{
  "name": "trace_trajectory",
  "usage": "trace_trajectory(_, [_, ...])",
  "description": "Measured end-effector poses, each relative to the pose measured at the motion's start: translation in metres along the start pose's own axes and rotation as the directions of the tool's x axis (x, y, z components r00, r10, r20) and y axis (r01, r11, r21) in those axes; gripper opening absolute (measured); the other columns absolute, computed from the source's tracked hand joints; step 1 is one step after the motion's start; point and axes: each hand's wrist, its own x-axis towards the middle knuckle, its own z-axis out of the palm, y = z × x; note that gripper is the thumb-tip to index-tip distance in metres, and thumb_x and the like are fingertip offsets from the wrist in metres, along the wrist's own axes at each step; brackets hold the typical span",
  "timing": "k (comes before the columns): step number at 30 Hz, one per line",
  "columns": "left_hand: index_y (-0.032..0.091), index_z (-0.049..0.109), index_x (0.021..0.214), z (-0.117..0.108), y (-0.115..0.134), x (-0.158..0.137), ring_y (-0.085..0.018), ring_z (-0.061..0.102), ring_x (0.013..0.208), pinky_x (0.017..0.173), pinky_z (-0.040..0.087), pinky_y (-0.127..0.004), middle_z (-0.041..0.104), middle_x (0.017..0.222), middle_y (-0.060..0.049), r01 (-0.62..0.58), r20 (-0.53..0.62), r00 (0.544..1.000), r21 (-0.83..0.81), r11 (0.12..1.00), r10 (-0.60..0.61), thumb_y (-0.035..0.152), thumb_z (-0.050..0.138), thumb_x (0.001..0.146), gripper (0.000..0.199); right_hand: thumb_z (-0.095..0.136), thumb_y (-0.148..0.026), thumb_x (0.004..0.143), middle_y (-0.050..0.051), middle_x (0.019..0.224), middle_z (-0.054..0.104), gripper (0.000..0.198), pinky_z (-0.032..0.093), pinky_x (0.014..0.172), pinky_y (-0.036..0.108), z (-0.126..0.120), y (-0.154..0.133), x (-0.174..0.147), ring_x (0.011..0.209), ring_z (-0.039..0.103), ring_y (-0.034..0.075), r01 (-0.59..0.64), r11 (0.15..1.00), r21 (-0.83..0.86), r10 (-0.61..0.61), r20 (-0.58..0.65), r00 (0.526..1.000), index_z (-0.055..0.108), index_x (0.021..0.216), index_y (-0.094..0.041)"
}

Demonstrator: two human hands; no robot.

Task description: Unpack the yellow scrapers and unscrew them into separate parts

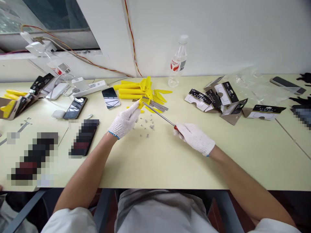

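My left hand (124, 121), in a white knit glove, pinches a small yellow plastic piece (141, 103); a grey metal strip seems to lie against it. A screwdriver (163, 117) with a red handle is gripped in my right hand (195, 137), also gloved. Its shaft points up and left, with the tip at or close to the yellow piece. Whether the tip touches a screw is too small to tell. Just behind lies a pile of yellow plastic handles (131, 91) and flat yellow parts, with grey blades (159, 106) beside them. Several small screws (152, 127) are scattered between my hands.
A plastic bottle (178, 63) stands near the wall. Opened card packaging (225, 94) and clear plastic bags (257, 85) lie to the right. On the left are phones (75, 107), a power strip (93, 86), cables, and more yellow handles (14, 94). The table edge (160, 187) runs before me.
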Motion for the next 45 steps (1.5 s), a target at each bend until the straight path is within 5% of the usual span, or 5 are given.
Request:
trace_trajectory(6, [0.019, 0.068, 0.158, 0.002, 0.004, -0.001, -0.013, 0.051, 0.059, 0.059, 0.047, -0.026, 0.069, 0.079, 0.0, 0.029, 0.019, 0.999, -0.051, 0.998, -0.028, 0.06, 0.052, 0.114, 0.063, 0.066, -0.061, 0.102, -0.002, 0.072, 0.059, 0.041, 0.039, 0.065, 0.033, 0.001, -0.005, 0.002, 0.066, 0.053, 0.019, -0.012, 0.996, -0.094, 0.006, -0.065, 0.998, 0.049, 0.088, -0.027])
trace_trajectory(12, [0.018, 0.069, 0.151, 0.0, 0.007, -0.001, -0.011, 0.048, 0.055, 0.055, 0.046, -0.026, 0.063, 0.079, 0.002, 0.076, 0.024, 0.997, -0.106, 0.992, -0.073, 0.056, 0.053, 0.113, 0.056, 0.031, -0.068, 0.116, 0.004, 0.076, 0.065, 0.065, 0.045, 0.075, 0.038, 0.002, 0.001, 0.0, 0.072, 0.061, 0.022, 0.059, 0.997, -0.051, -0.063, -0.075, 0.995, 0.066, 0.083, -0.024])
trace_trajectory(18, [0.018, 0.061, 0.155, -0.001, 0.006, 0.0, -0.01, 0.05, 0.05, 0.054, 0.05, -0.026, 0.06, 0.081, 0.003, 0.102, 0.083, 0.993, -0.21, 0.972, -0.087, 0.053, 0.05, 0.115, 0.055, 0.035, -0.059, 0.118, 0.002, 0.071, 0.062, 0.058, 0.044, 0.074, 0.036, 0.004, 0.004, 0.002, 0.068, 0.058, 0.02, 0.108, 0.992, -0.062, -0.112, -0.062, 0.992, 0.06, 0.078, -0.024])
trace_trajectory(27, [0.018, 0.066, 0.133, 0.0, 0.015, -0.002, -0.009, 0.048, 0.051, 0.052, 0.045, -0.023, 0.058, 0.078, 0.003, 0.117, 0.101, 0.99, -0.169, 0.979, -0.101, 0.048, 0.05, 0.114, 0.04, 0.036, -0.056, 0.119, 0.001, 0.072, 0.061, 0.054, 0.046, 0.078, 0.035, 0.005, 0.003, 0.0, 0.073, 0.06, 0.022, 0.124, 0.991, -0.044, -0.126, -0.063, 0.99, 0.057, 0.079, -0.025])
trace_trajectory(45, [0.02, 0.068, 0.131, -0.001, 0.015, -0.003, -0.01, 0.048, 0.053, 0.053, 0.046, -0.024, 0.063, 0.079, 0.001, 0.096, 0.103, 0.991, -0.131, 0.987, -0.083, 0.05, 0.05, 0.114, 0.04, 0.036, -0.056, 0.119, 0.002, 0.072, 0.062, 0.054, 0.046, 0.078, 0.036, 0.005, 0.005, 0.0, 0.074, 0.061, 0.023, 0.131, 0.989, -0.073, -0.136, -0.066, 0.989, 0.058, 0.081, -0.025])
